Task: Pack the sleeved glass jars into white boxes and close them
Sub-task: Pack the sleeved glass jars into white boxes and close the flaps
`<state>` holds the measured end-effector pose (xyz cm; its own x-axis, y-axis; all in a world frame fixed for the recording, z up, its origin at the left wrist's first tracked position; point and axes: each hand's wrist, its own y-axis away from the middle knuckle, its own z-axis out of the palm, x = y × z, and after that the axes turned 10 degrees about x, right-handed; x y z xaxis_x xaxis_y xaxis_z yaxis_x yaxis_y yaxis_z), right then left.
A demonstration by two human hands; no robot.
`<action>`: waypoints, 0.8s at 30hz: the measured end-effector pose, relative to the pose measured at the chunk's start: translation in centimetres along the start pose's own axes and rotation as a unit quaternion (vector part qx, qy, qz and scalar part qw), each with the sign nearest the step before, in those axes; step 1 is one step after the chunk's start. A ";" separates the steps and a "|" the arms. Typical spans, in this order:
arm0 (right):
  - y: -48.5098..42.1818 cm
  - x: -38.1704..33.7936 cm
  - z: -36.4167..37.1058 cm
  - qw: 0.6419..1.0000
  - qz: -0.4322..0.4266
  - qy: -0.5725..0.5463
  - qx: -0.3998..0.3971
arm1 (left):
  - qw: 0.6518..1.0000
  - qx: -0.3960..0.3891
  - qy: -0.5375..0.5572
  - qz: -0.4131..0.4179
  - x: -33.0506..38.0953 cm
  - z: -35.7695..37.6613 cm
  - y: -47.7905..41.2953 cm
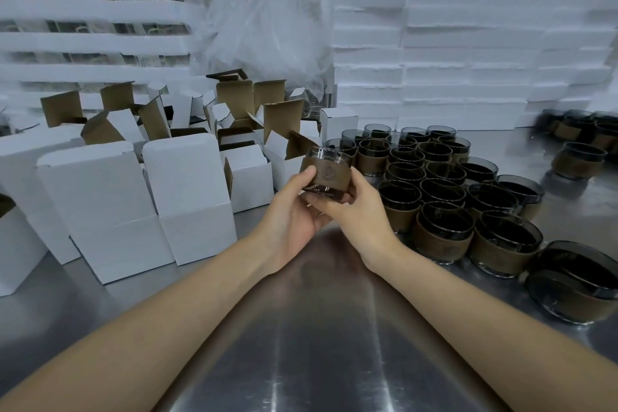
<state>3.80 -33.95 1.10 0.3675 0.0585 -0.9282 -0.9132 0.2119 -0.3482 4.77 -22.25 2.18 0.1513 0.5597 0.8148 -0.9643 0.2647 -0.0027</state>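
A sleeved jar (pixel 326 174) was grasped in the grip of both hands, left hand (pixel 294 211) and right hand (pixel 354 211), above the counter (pixel 317 328), tilted, with open white boxes (pixel 187 177) lying just leftward, nearer the left hand.

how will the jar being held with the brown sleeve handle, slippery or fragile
The jar looks like clear glass, so probably fragile if dropped. Its brown sleeve likely gives both hands, left and right, a less slippery hold. Squat and wide, it seems unlikely to tip.
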 end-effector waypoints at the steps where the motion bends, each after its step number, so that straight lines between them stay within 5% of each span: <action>1: 0.0 0.0 0.0 1.000 -0.004 0.007 0.002 | 1.000 0.003 0.002 -0.008 0.0 -0.1 -0.1; 6: 0.0 -0.3 0.0 0.997 -0.053 0.029 0.046 | 0.997 0.020 -0.016 -0.071 0.2 -0.5 -0.4; 16: 0.9 -0.8 0.4 0.975 -0.176 0.119 0.064 | 0.996 0.052 0.013 -0.068 0.0 -1.3 -1.1; 24: 0.5 -0.8 0.2 0.995 -0.084 0.050 0.017 | 0.997 0.054 0.021 -0.058 0.0 -1.2 -0.8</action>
<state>3.07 -33.68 1.71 0.4941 -0.0779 -0.8659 -0.8328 0.2433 -0.4972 5.82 -21.56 1.46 0.2691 0.5629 0.7815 -0.9573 0.2449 0.1533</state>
